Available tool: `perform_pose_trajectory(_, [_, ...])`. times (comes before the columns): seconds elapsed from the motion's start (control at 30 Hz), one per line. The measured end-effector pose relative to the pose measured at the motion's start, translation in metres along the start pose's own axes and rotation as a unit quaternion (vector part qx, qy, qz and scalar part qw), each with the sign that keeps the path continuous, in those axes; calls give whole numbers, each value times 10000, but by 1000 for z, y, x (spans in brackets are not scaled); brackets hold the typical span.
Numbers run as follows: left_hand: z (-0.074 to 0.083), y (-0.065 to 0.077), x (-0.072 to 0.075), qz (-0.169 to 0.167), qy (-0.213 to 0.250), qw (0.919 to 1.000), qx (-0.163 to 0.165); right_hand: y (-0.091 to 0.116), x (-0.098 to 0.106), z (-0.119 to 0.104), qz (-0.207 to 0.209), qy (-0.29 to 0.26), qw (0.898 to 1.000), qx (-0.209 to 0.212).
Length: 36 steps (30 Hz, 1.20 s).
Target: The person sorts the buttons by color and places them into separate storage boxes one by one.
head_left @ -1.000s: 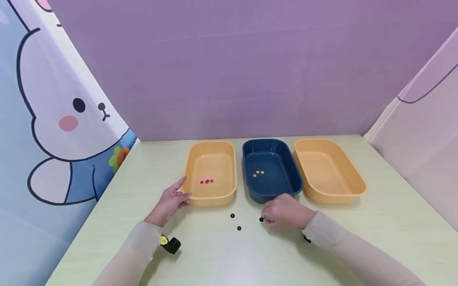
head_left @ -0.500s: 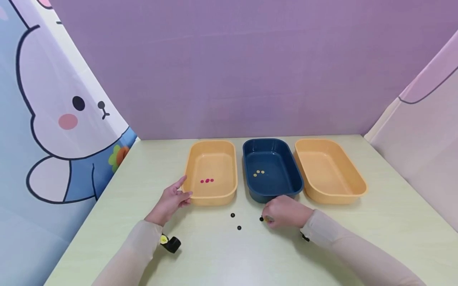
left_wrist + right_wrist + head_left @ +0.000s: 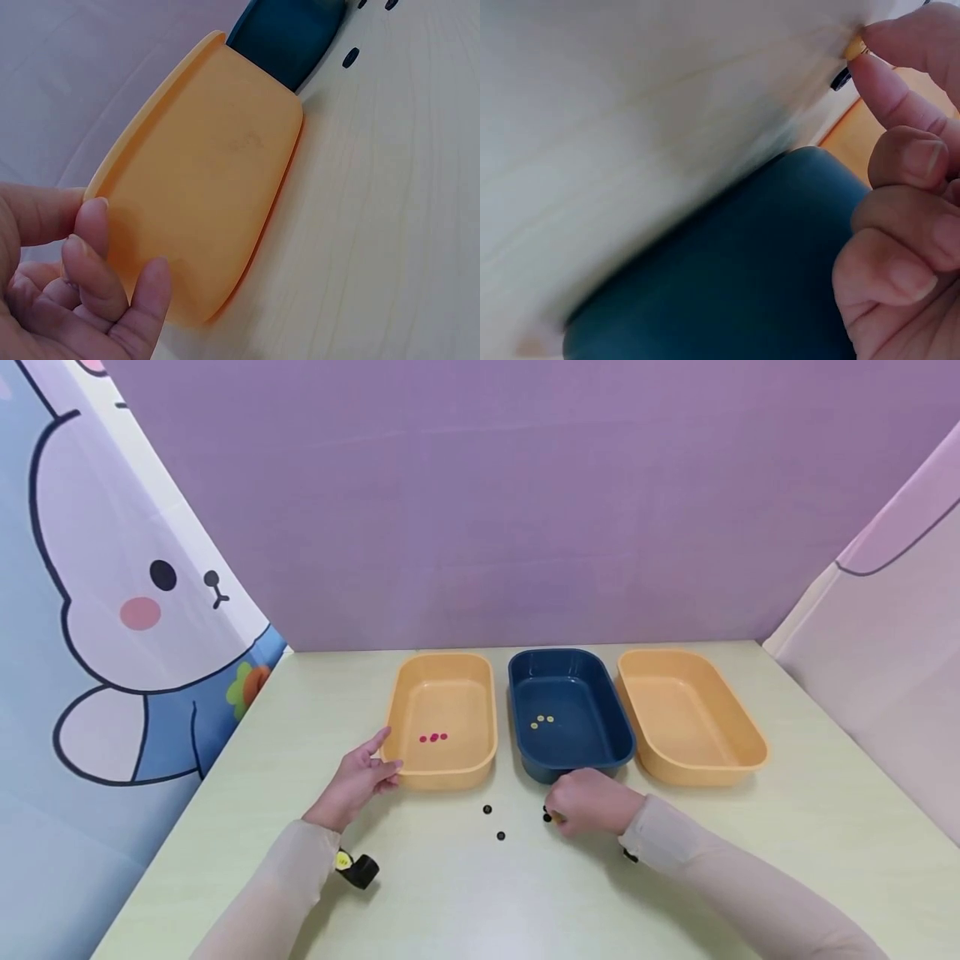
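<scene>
In the head view, my left hand [image 3: 362, 781] holds the near left corner of a light orange tray [image 3: 442, 777], thumb and index finger at its rim. Several pink buttons [image 3: 433, 738] lie inside that tray. Just in front of the dark blue tray [image 3: 573, 760], my right hand [image 3: 592, 803] pinches a yellow button [image 3: 854, 47] between thumb and index fingertip, close over the table. A black button [image 3: 841, 79] sits right beside those fingertips. Three yellow buttons [image 3: 541, 719] rest in the blue tray.
Two black buttons, one nearer the trays [image 3: 487, 809] and one closer to me [image 3: 501, 836], lie on the pale table [image 3: 450, 893]. A second orange tray [image 3: 693, 727] stands right of the blue one. A purple cloth [image 3: 480, 510] hangs behind.
My right hand has shifted slightly left at the black buttons, and a bit more black shows beside its fingertips. The left hand and trays stay where they were.
</scene>
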<state>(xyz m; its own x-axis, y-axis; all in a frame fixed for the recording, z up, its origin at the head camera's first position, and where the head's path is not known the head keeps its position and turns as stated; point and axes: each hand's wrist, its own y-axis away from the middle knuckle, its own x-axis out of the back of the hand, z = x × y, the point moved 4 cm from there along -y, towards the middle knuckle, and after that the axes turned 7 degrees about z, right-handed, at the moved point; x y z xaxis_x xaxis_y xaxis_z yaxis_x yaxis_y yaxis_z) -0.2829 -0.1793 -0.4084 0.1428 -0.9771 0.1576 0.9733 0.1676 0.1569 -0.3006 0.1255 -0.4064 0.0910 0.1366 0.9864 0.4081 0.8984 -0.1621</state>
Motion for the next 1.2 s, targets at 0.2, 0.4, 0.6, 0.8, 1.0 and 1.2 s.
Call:
perform_pose_trajectory(0.2, [0,0,0,10,3,10000,28,-1,-3,2,-46,42,10000,-49])
perform_pose_trajectory(0.4, [-2,-1,0,21,-65,10000,48,0,-3,-1,-112,111,9999,1])
perform_pose_trajectory(0.6, [-1,0,1,-7,-71,10000,-31,-2,0,-4,-141,370,9989,254])
perform_pose_trajectory(0.8, [0,-1,1,108,-62,9999,30,-5,10,-3,-54,413,9981,450])
perform_pose_trajectory(1.0, [1,-2,-2,102,-156,9998,23,-1,30,-3,-17,171,9993,340])
perform_pose_trajectory(1.2, [0,0,0,113,-107,9999,48,-4,54,5,177,207,9992,298])
